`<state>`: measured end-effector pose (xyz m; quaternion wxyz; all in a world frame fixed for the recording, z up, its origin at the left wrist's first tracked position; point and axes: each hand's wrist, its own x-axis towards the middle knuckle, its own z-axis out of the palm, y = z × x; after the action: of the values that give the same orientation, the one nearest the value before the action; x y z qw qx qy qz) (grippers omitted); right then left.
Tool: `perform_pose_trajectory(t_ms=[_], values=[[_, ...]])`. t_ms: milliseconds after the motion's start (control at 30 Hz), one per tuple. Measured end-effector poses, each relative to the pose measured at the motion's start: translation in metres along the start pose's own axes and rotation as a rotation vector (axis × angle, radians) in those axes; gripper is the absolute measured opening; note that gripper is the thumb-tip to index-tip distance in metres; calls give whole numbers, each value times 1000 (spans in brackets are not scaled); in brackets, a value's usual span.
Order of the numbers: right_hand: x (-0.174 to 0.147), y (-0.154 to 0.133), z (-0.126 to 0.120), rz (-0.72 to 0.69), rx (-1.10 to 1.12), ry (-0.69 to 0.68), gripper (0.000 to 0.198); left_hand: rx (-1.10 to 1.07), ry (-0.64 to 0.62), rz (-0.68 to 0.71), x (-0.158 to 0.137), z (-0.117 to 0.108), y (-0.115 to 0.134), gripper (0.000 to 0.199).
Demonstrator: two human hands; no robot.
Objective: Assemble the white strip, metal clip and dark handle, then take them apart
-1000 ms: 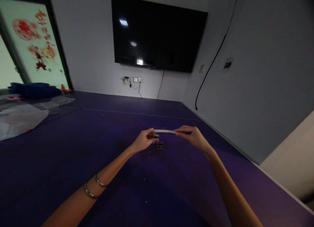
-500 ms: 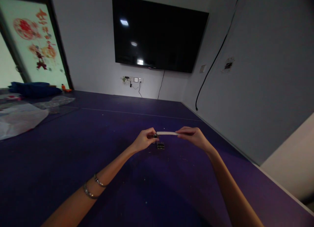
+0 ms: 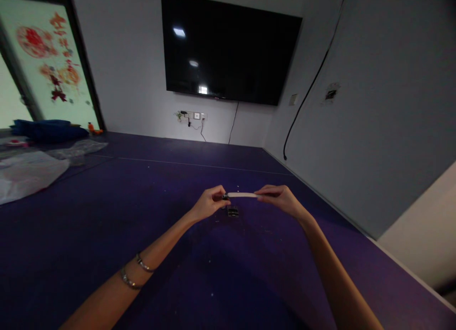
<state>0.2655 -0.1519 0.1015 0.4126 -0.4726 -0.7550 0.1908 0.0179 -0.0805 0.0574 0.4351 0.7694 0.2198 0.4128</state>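
A thin white strip (image 3: 242, 195) stretches level between my two hands, just above the purple surface. My right hand (image 3: 280, 197) is closed in a pinch on its right end. My left hand (image 3: 210, 202) pinches a small dark piece (image 3: 225, 196) that meets the strip's left end; whether the two are joined I cannot tell. Below the strip, close to my left fingertips, lies a small dark board-like object (image 3: 232, 211), too small to make out fully.
The purple surface (image 3: 142, 235) carries tiny white scraps. At the left lie a white plastic sheet (image 3: 33, 170), clear plastic (image 3: 80, 149) and a dark blue cloth (image 3: 48, 129). A television (image 3: 231, 49) hangs on the far wall; a black cable (image 3: 313, 82) dangles along the right wall.
The white strip has tilted or lowered very slightly at its left end. Both hands keep their pinches in nearly the same place; the view has shifted a touch.
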Motion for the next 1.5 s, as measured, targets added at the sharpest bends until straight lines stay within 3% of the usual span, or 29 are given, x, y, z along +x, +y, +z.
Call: perform_pose_trajectory(t_ms=[167,400,733,1000,1500], values=[[0,4,1,12,-31,51,27,8,-4,6,0,1,1,21],[0,-13,3,-33,-6,-28,24,4,-12,29,1,2,2,17],[1,-20,6,-49,-84,70,22,-79,-17,20,1,2,-3,23],[-1,-30,7,-46,-66,10,21,58,-2,52,1,1,0,20],[1,-3,4,-3,-40,89,23,17,-10,31,0,5,-2,15]])
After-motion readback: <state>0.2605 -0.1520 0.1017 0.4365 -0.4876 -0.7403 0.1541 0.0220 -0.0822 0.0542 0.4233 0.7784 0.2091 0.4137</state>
